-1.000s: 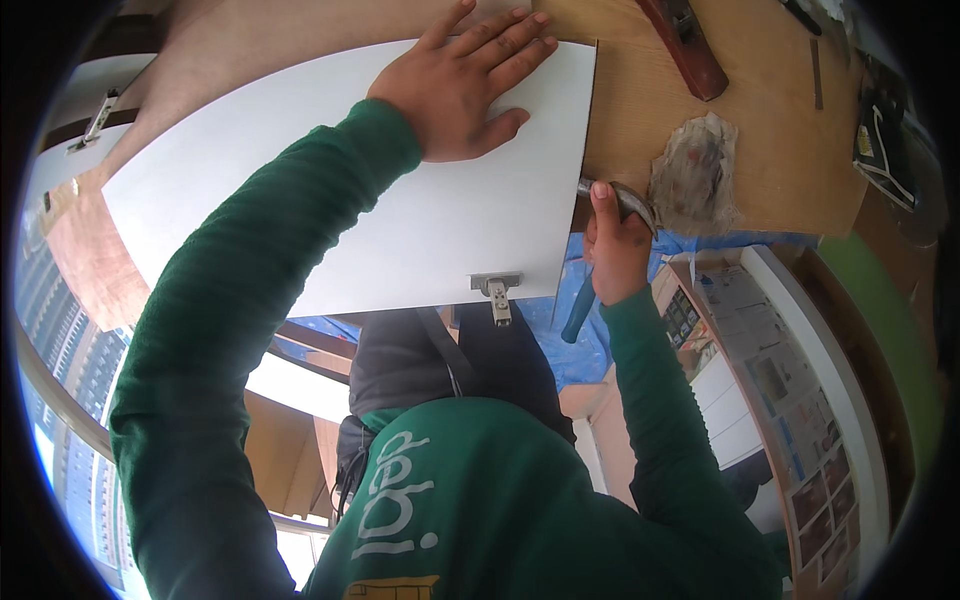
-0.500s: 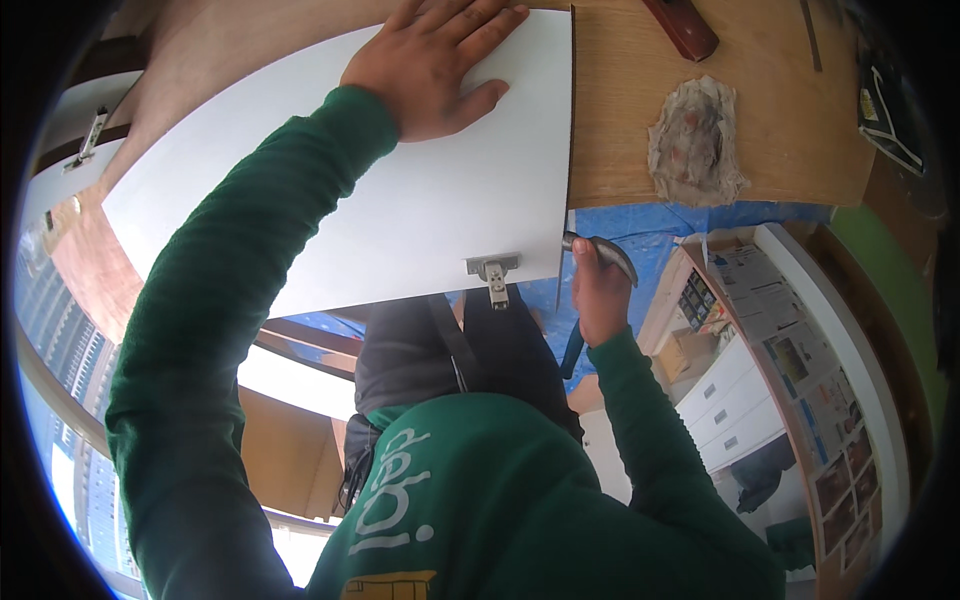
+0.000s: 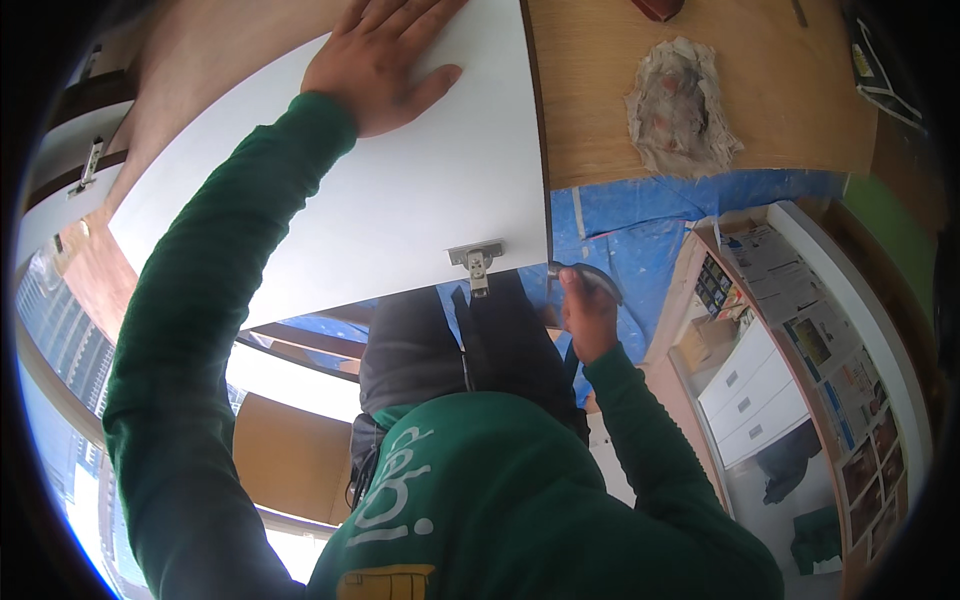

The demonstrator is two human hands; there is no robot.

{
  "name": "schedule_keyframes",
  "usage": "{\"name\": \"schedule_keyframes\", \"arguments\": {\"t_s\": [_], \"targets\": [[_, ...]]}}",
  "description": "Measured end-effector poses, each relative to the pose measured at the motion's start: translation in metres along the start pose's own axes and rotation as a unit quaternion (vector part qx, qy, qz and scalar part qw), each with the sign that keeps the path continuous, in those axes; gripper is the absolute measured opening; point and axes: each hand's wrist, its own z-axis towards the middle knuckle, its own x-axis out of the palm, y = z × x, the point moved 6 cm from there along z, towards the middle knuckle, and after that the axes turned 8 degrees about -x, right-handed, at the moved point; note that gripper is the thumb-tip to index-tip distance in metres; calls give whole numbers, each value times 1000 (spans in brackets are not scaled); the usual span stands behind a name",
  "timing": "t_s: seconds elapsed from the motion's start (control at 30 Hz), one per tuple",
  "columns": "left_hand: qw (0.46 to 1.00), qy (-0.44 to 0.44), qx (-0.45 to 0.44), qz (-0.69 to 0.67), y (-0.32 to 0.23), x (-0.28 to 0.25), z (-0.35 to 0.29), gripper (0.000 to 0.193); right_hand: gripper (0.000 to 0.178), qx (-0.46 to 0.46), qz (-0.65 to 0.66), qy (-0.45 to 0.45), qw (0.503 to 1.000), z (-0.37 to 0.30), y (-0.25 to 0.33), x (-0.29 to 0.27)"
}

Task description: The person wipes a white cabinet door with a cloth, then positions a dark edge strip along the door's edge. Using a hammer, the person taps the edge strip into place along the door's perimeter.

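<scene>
My left hand lies flat with spread fingers on a white panel with a dark edge. Close to the panel's near edge, a metal cabinet hinge is fitted, its arm sticking out past that edge toward me. In my right hand is a hammer, gripped just under its curved metal head. The hammer's face is at the panel's near right corner; whether they touch I cannot tell. Part of its dark handle shows below the hand.
A crumpled, dirty whitish rag lies on the wooden work surface, with a dark red object beyond it. Blue sheeting covers the floor. Shelving with white drawers stands at right. Another hinged panel is at far left.
The hammer in my right hand has moved down along the panel's right edge toward the near corner. My left hand stays flat on the panel. The whole view has shifted slightly.
</scene>
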Motion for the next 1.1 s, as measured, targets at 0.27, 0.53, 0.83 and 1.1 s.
{"name": "schedule_keyframes", "arguments": {"t_s": [0.27, 0.53, 0.83, 1.1], "targets": [[998, -55, 32, -2, -2, -1, 1, 73, 31, -48, 151, 41, 987, 7, 23, -42], [994, -96, 57, 8, -4, -1, 0, 67, 37, -30, 81, 76, 993, 5, 2, -28], [993, -103, 63, 9, 0, 3, 1, 67, 35, -91, 7, 65, 994, 12, -1, -20], [993, -101, 62, 7, -1, 2, 1, 67, 34, -172, -25, 66, 983, 20, 20, -13]]}}
